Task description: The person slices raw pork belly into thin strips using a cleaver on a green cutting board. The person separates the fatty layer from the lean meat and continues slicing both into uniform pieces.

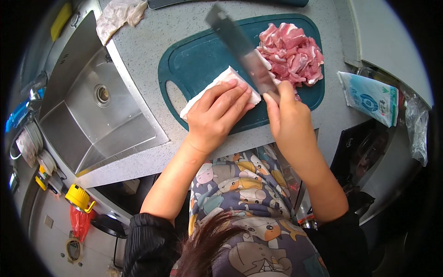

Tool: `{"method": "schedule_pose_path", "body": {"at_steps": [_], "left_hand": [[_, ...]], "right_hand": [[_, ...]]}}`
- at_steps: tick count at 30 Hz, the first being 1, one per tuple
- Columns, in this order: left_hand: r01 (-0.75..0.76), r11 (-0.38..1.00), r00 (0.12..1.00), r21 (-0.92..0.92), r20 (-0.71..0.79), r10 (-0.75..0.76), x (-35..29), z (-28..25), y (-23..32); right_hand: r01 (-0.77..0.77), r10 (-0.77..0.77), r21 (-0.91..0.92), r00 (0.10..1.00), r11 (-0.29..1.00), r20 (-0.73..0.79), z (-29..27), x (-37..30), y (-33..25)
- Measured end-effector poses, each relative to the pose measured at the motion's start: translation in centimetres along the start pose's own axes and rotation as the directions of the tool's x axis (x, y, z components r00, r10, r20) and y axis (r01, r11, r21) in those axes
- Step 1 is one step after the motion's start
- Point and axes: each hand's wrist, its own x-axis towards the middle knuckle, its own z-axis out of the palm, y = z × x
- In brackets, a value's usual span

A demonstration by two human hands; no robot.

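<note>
A speckled grey tabletop carries a teal cutting board with sliced meat. The left hand presses flat, fingers open, on a white slab; right hand fingers grip a cleaver.

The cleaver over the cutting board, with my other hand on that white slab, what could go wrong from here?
1. The left hand lies flat on the white slab, fingertips right beside the cleaver in the right hand; a slip could cut them.
2. The sliced meat is piled near the far edge of the cutting board; pieces could get pushed off onto the counter.
</note>
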Motion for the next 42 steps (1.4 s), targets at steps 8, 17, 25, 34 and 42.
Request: {"method": "schedule_pose_path", "body": {"at_steps": [8, 17, 25, 34, 42], "left_hand": [[-0.040, 0.998, 0.999, -0.046, 0.006, 0.040, -0.3, -0.6, -0.7], [-0.049, 0.997, 0.995, 0.055, 0.091, 0.044, 0.0, -1.6, -0.3], [-0.032, 0.999, 0.992, 0.032, 0.123, 0.028, -0.2, -1.4, -0.6], [-0.058, 0.998, 0.997, 0.038, 0.045, 0.056, 0.0, -1.3, -0.5], [-0.044, 0.998, 0.999, 0.044, 0.007, 0.044, -0.3, -1.5, -0.9]], "right_hand": [[0.090, -0.091, -0.033, 0.996, 0.995, -0.013, -2.8, -2.7, -0.1], [0.150, -0.136, -0.177, 0.987, 0.973, 0.085, -1.7, -4.0, -0.6], [0.090, -0.057, -0.227, 0.988, 0.970, 0.145, -1.7, -4.9, -0.6], [-0.023, 0.066, -0.215, 0.979, 0.976, 0.195, -2.1, -6.0, -0.5], [0.093, -0.044, -0.245, 0.979, 0.965, 0.199, -1.2, -3.2, -1.0]]}}
